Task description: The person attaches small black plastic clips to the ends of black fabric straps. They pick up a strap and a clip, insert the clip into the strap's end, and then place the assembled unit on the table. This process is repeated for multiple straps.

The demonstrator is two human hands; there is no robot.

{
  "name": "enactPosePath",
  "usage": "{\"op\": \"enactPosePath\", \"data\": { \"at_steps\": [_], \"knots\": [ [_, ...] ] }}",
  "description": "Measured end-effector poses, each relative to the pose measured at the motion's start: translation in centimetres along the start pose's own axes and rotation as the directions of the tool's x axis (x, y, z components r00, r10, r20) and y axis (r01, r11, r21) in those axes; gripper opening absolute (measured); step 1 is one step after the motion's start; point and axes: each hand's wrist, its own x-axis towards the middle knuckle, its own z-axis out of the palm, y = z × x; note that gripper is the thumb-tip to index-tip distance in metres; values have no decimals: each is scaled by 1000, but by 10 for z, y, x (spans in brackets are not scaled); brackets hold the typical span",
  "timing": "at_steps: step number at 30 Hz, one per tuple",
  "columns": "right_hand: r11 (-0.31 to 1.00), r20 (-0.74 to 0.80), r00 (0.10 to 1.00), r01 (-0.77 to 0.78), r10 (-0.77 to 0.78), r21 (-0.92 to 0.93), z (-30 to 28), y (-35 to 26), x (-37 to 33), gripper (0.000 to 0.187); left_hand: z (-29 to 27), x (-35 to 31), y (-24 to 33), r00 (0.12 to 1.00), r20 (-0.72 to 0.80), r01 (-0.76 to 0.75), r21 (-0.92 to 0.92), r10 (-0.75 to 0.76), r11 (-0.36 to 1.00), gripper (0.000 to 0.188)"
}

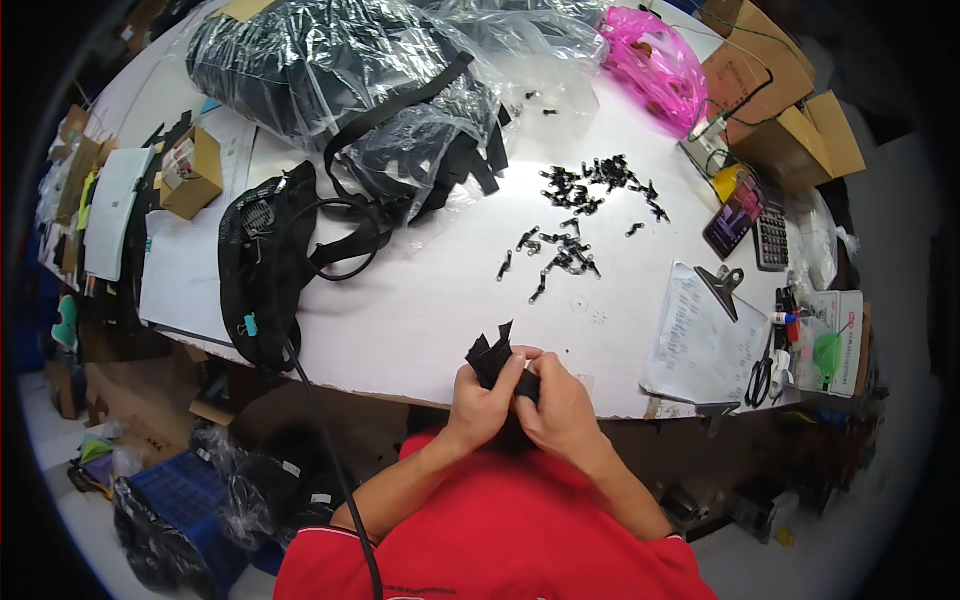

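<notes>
Close to my body, at the table's front edge, both hands are closed together on a black fabric strap (492, 357). Its folded ends stick up above my left hand (484, 400), whose thumb presses on it. My right hand (558, 405) grips the strap from the other side, fingertips meeting those of the left. The lower part of the strap is hidden by the fingers. Beyond the hands, small black hardware pieces (568, 252) lie scattered on the white table (420, 320), with a denser pile of like pieces (610, 172) farther back.
Large clear plastic bags of black straps (330, 90) fill the back left. A black bag (265, 260) with a cable lies at left. On the right are a clipboard (695, 335), scissors (760, 380), a phone (733, 217), a calculator (772, 240), a pink bag (655, 70) and cardboard boxes (800, 140).
</notes>
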Motion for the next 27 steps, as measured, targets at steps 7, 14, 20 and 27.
{"op": "enactPosePath", "data": {
  "at_steps": [7, 14, 20, 27],
  "knots": [
    [815, 228, 941, 79, -252, 574, 10, 0, 8, 63, -30, -5, 40, 938, 280, -163, -170, 207, 972, 45],
    [857, 274, 913, 136, -303, 496, 3, -17, 30, 28, -75, -9, 52, 965, 262, 136, -544, 13, 828, 48],
    [845, -158, 843, 464, -513, -267, 24, -39, 187, 25, -66, -15, 25, 950, 302, 94, -520, 79, 849, 38],
    [721, -74, 759, 577, -647, -384, 17, -48, 170, 25, -80, -6, 21, 992, 119, 111, -565, -52, 818, 39]
  ]
}}
